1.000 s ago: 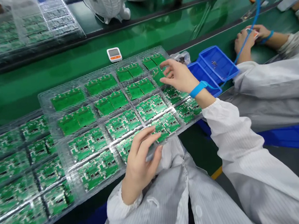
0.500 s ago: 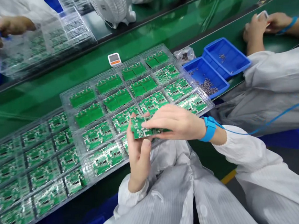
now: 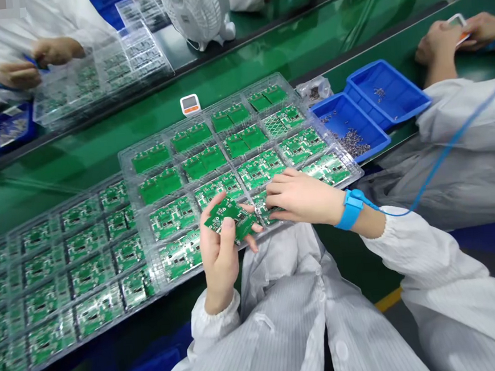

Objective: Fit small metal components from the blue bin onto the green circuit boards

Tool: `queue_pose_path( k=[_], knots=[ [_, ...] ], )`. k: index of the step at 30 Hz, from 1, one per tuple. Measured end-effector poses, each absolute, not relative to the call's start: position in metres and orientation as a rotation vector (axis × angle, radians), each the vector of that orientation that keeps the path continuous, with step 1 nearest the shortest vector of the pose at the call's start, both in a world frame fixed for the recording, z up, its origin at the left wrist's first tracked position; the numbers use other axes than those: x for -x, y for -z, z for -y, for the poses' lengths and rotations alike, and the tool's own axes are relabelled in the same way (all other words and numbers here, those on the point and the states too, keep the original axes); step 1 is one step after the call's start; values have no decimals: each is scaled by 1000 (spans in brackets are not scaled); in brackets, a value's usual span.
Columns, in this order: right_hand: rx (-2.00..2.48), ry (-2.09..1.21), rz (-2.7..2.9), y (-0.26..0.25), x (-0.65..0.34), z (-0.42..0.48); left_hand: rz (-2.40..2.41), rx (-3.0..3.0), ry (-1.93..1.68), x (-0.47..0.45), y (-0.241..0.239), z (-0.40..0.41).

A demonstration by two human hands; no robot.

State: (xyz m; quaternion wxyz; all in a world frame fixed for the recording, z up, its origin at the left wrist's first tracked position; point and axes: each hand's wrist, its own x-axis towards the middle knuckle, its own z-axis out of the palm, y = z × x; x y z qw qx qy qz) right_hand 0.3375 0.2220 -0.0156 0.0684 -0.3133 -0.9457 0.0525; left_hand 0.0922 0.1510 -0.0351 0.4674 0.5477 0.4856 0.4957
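My left hand (image 3: 218, 250), palm up, is closed on a green circuit board (image 3: 228, 218), with the thumb pressing its face. The board is tilted and clear of the tray. To its right, my right hand (image 3: 302, 198) is over the near row of a clear plastic tray (image 3: 152, 281). Its bent fingers and thumb close around another circuit board (image 3: 260, 207) at tray level; the hand hides most of that board. Around both hands, more green boards lie in the tray's compartments. A blue strap (image 3: 349, 209) with a cord circles my right wrist.
Another tray of boards (image 3: 85, 272) adjoins on the left. Blue bins (image 3: 350, 129) with small metal parts stand right of the tray, beside a plastic bag (image 3: 314, 90). A small white timer (image 3: 190, 105) is behind it. Co-workers' hands (image 3: 450, 41) are at right; others are across a glossy green divider, with a fan (image 3: 197, 12).
My hands have moved apart. My left hand keeps its circuit board and has turned it; my right hand has left that board and lowered to the tray. The view has shifted slightly.
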Motion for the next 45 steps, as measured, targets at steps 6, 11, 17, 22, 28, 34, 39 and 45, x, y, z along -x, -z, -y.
queue_pose_path(
  k=[6,11,17,22,28,34,39,45],
  knots=[
    [874,-163,2882,11,-334,-227,-1157,-1346,-1114,-91,35,-150],
    [891,-438,2697,12,-340,-226,-1184,-1418,-1129,-89,37,-152],
    [931,-908,2031,12,-345,-201,-1242,-1552,-1185,-90,39,-156],
    [891,-1042,1630,23,-327,-175,-1168,-1626,-1000,-97,31,-157],
    [902,-1111,1376,42,-306,-161,-1249,-1682,-991,-108,22,-157],
    [841,-1152,1290,47,-303,-155,-1186,-1561,-997,-113,18,-157],
    [972,-845,1454,42,-316,-151,-1257,-1881,-985,-113,13,-157],
    [1080,-600,1685,34,-332,-143,-1218,-2261,-879,-116,11,-161]
  ],
)
